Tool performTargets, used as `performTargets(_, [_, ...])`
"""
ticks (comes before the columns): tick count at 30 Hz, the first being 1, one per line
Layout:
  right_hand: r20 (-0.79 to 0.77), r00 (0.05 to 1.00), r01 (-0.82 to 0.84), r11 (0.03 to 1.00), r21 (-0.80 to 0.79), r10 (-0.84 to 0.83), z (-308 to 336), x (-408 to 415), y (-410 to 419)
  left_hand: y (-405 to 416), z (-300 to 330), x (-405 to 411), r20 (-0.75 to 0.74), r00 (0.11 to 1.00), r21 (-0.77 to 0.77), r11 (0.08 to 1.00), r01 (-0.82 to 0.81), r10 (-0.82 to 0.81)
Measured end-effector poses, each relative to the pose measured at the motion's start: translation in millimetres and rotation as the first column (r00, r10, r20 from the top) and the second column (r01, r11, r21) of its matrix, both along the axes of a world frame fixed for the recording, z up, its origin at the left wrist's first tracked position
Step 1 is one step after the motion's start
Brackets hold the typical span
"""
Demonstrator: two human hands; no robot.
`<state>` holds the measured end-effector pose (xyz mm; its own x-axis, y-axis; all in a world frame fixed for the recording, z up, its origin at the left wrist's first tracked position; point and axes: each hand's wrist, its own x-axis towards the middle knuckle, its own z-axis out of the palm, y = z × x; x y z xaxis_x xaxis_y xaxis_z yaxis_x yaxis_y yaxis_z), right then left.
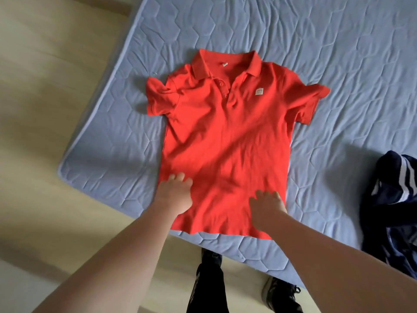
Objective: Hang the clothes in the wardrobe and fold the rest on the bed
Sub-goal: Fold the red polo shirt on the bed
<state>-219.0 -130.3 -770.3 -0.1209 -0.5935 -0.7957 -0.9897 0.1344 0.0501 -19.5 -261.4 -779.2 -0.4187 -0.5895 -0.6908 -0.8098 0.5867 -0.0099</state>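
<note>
On the bed (327, 53), item one: a red polo shirt (225, 132), laid front side up and spread nearly flat on the pale blue quilted cover. I note its collar (228, 64) at the far end, open at the placket, with two red buttons (222, 86) showing and a small white badge (259, 91) on the chest. One short sleeve lies crumpled and bunched toward the bed's edge; the other lies smoother, pointing toward the middle of the mattress. The hem lies nearest me, close to the mattress edge.

Item two: my left hand (174, 195), palm down on the shirt's lower side seam, fingers relaxed and loosely spread, gripping nothing that I can see. Motion blur softens the fingertips.

Item three: my right hand (267, 208), palm down on the opposite lower part of the shirt near its side edge, fingers extended and lying on the cloth, likewise holding nothing. Both forearms are bare.

Item four: a dark navy garment with white stripes (392, 199), heaped at the mattress's near edge, well apart from the shirt and partly cut off by the frame.

Item five: beige floor (45, 109) beside and below the mattress. I see my dark trousers (207, 288) and a dark shoe with laces (282, 292) standing on it, just at the bed's edge.
</note>
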Motion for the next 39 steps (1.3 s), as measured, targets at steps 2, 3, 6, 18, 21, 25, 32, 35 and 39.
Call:
performTargets(2, [0.077, 0.996, 0.059, 0.988, -0.141, -0.049, -11.1, 7.8, -37.4, -18.0, -16.3, -18.0, -0.186, 0.982, -0.087, 0.996, 0.019, -0.034])
performTargets(3, [0.103, 0.993, 0.074, 0.980, -0.184, -0.055, -15.4, 11.4, -54.7, -25.4, -22.8, -22.6, -0.210, 0.977, -0.103, 0.995, 0.008, -0.030])
performTargets(6, [0.073, 0.997, -0.010, 0.991, -0.131, 0.020, -36.5, 10.0, -97.2, -50.9, -40.0, -19.3, -0.003, 1.000, -0.090, 0.996, -0.021, 0.021])
performTargets(18, [0.198, 0.974, 0.199, 0.843, -0.500, -0.113, -73.1, -26.1, -327.3, -273.0, -74.0, -27.8, -0.565, 0.290, 0.267, 0.504, -0.821, 0.772])
performTargets(21, [0.180, 0.960, 0.279, 0.744, -0.607, -0.213, -86.2, -24.8, -383.7, -288.3, -78.3, -36.0, -0.514, 0.236, 0.303, 0.432, -0.849, 0.825])
performTargets(25, [0.181, 0.797, 0.576, 0.634, -0.516, -0.577, -105.8, -26.0, -422.8, -296.6, -98.0, -37.1, -0.425, 0.206, 0.250, 0.333, -0.909, 0.881])
performTargets(32, [0.736, 0.322, 0.929, 0.350, -0.122, -0.596, -106.5, -45.2, -440.2, -287.0, -107.3, -37.6, -0.351, 0.123, 0.367, 0.257, -0.894, 0.928])
performTargets(35, [0.826, 0.068, 0.991, 0.134, 0.009, -0.560, -109.6, -48.3, -444.4, -278.5, -106.8, -33.9, -0.409, 0.038, 0.445, 0.236, -0.864, 0.912])
performTargets(39, [0.830, 0.081, 0.993, 0.112, -0.023, -0.552, -125.0, -51.5, -442.7, -278.5, -92.6, -35.9, -0.702, 0.111, 0.343, 0.471, -0.813, 0.703])
